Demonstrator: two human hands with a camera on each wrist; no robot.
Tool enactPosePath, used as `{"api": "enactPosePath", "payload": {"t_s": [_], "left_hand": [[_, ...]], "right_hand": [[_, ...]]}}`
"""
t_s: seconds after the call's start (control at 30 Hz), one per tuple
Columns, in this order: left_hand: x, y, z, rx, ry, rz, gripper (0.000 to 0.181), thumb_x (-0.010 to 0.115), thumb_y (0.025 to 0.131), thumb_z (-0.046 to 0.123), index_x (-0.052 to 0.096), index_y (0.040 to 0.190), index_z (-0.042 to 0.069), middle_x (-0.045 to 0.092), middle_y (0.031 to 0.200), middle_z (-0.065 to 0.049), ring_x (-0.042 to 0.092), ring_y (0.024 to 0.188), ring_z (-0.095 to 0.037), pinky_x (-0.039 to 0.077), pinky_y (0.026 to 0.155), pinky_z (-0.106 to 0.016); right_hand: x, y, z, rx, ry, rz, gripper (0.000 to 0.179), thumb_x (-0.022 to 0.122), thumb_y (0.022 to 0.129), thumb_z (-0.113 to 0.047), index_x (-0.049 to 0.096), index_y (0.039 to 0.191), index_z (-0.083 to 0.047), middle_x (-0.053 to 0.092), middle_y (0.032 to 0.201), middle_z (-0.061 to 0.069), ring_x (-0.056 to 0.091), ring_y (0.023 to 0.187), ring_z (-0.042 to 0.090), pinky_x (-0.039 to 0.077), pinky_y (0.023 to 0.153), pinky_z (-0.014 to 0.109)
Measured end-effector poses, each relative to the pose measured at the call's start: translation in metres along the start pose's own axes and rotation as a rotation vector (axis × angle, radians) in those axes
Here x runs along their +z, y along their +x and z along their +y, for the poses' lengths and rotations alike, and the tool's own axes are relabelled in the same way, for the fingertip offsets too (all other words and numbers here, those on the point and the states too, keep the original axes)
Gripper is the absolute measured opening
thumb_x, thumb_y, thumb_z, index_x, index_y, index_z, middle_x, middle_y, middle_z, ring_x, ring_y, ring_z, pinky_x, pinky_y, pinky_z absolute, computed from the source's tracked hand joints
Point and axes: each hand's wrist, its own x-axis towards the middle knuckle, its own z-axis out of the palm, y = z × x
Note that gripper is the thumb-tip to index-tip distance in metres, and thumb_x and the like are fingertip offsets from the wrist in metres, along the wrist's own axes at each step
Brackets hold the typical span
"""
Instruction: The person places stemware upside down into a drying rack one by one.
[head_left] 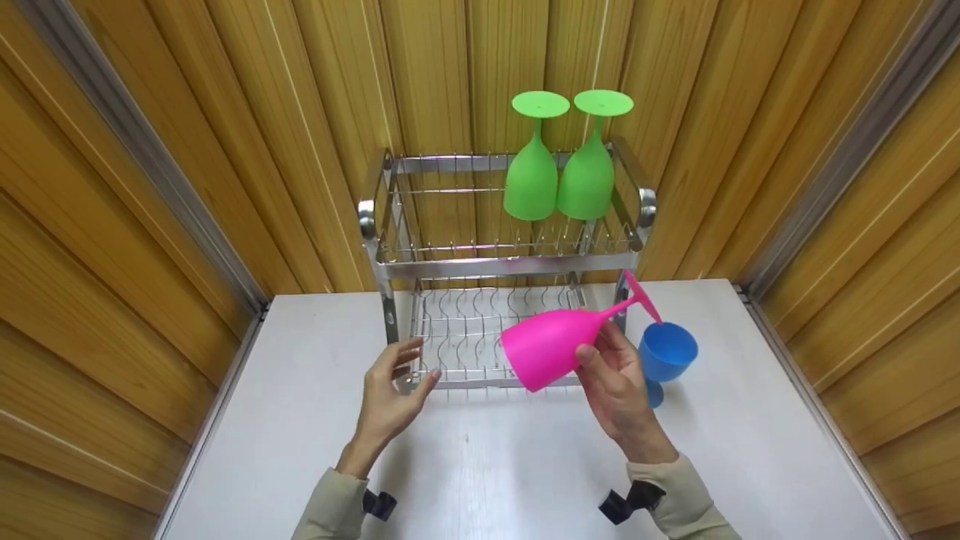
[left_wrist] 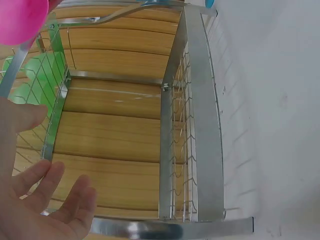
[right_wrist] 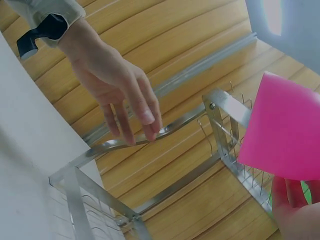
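Note:
My right hand [head_left: 616,382] grips a pink goblet [head_left: 551,346] by the lower bowl near its stem. The goblet is tilted, its mouth toward the left and its foot up to the right, in front of the rack. To the left, my left hand [head_left: 391,391] holds nothing, its thumb and fingers spread apart beside the rack's front left corner. Two green goblets [head_left: 530,184] stand upside down on the upper tier of the metal dish rack [head_left: 480,266], at its right end. In the right wrist view the pink goblet [right_wrist: 285,132] hides part of the rack.
A blue goblet [head_left: 667,352] stands upright on the white table [head_left: 300,420], just right of my right hand. The rack's lower tier [head_left: 465,330] has wavy wire dividers. Wood-panelled walls [head_left: 112,187] close in the back and both sides.

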Motion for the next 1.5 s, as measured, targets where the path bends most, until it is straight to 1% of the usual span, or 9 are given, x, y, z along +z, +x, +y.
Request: {"api": "enactPosePath", "payload": {"t_s": [0.27, 0.43, 0.53, 0.73, 0.87, 0.97, 1.1, 1.3, 1.5], "left_hand": [[-0.016, 0.001, -0.018, -0.051, 0.016, 0.078, 0.052, 0.086, 0.089, 0.008, 0.064, 0.136, 0.002, 0.068, 0.133, -0.020, 0.069, 0.122, -0.043, 0.060, 0.100, -0.062], [-0.017, 0.005, -0.026, -0.085, 0.025, 0.104, 0.057, 0.085, 0.089, 0.007, 0.061, 0.140, 0.000, 0.066, 0.135, -0.021, 0.069, 0.122, -0.044, 0.060, 0.099, -0.063], [-0.017, 0.010, -0.029, -0.117, 0.038, 0.126, 0.063, 0.085, 0.089, 0.008, 0.057, 0.145, 0.000, 0.062, 0.140, -0.022, 0.067, 0.123, -0.046, 0.061, 0.098, -0.062], [-0.013, 0.018, -0.034, -0.203, 0.064, 0.102, 0.069, 0.082, 0.092, 0.011, 0.049, 0.152, -0.002, 0.057, 0.149, -0.025, 0.065, 0.127, -0.048, 0.059, 0.102, -0.061], [-0.007, 0.023, -0.042, -0.249, 0.039, 0.091, 0.061, 0.075, 0.096, 0.006, 0.050, 0.151, -0.004, 0.061, 0.145, -0.027, 0.069, 0.122, -0.047, 0.061, 0.101, -0.059], [-0.002, 0.026, -0.049, -0.271, 0.011, 0.079, 0.052, 0.066, 0.101, 0.002, 0.051, 0.150, -0.005, 0.064, 0.140, -0.028, 0.071, 0.119, -0.046, 0.062, 0.101, -0.054], [0.003, 0.026, -0.058, -0.286, -0.011, 0.051, 0.039, 0.059, 0.105, 0.000, 0.057, 0.144, -0.004, 0.069, 0.133, -0.026, 0.073, 0.118, -0.043, 0.063, 0.101, -0.049], [0.003, 0.024, -0.067, -0.273, 0.002, 0.050, 0.029, 0.062, 0.106, 0.003, 0.065, 0.134, 0.002, 0.075, 0.124, -0.021, 0.076, 0.114, -0.041, 0.064, 0.098, -0.048], [0.009, 0.020, -0.068, -0.249, 0.048, 0.079, 0.021, 0.061, 0.107, 0.006, 0.066, 0.127, -0.001, 0.075, 0.123, -0.024, 0.075, 0.114, -0.045, 0.067, 0.089, -0.048]], "right_hand": [[0.013, 0.026, -0.033, -0.100, -0.120, -0.084, 0.051, 0.065, 0.101, 0.006, 0.061, 0.149, -0.012, 0.064, 0.141, 0.009, 0.062, 0.130, 0.025, 0.061, 0.106, 0.039], [0.023, 0.048, -0.054, -0.176, -0.159, -0.106, 0.050, 0.064, 0.098, 0.009, 0.062, 0.147, -0.003, 0.066, 0.141, 0.014, 0.065, 0.124, 0.028, 0.062, 0.104, 0.040], [0.028, 0.062, -0.067, -0.210, -0.199, -0.106, 0.050, 0.066, 0.096, 0.011, 0.066, 0.143, -0.005, 0.069, 0.138, 0.014, 0.067, 0.120, 0.028, 0.063, 0.103, 0.040], [0.038, 0.089, -0.092, -0.218, -0.316, -0.147, 0.050, 0.068, 0.095, 0.012, 0.067, 0.142, -0.005, 0.070, 0.136, 0.014, 0.069, 0.119, 0.030, 0.065, 0.099, 0.041], [0.048, 0.105, -0.102, -0.210, -0.381, -0.173, 0.048, 0.073, 0.094, 0.007, 0.068, 0.141, -0.005, 0.073, 0.131, 0.012, 0.069, 0.117, 0.030, 0.065, 0.097, 0.039], [0.056, 0.116, -0.107, -0.222, -0.438, -0.185, 0.048, 0.075, 0.093, 0.006, 0.065, 0.140, 0.004, 0.074, 0.127, 0.011, 0.071, 0.116, 0.029, 0.064, 0.099, 0.038], [0.065, 0.131, -0.116, -0.226, -0.513, -0.199, 0.050, 0.076, 0.092, 0.006, 0.061, 0.139, 0.011, 0.075, 0.124, 0.014, 0.072, 0.114, 0.030, 0.065, 0.099, 0.038], [0.085, 0.159, -0.128, -0.213, -0.661, -0.218, 0.049, 0.082, 0.091, -0.002, 0.068, 0.138, -0.002, 0.076, 0.127, 0.014, 0.072, 0.119, 0.030, 0.063, 0.101, 0.039], [0.103, 0.188, -0.124, -0.226, -0.775, -0.214, 0.052, 0.084, 0.090, -0.013, 0.068, 0.139, -0.003, 0.076, 0.129, 0.010, 0.073, 0.119, 0.025, 0.061, 0.105, 0.045]]}}
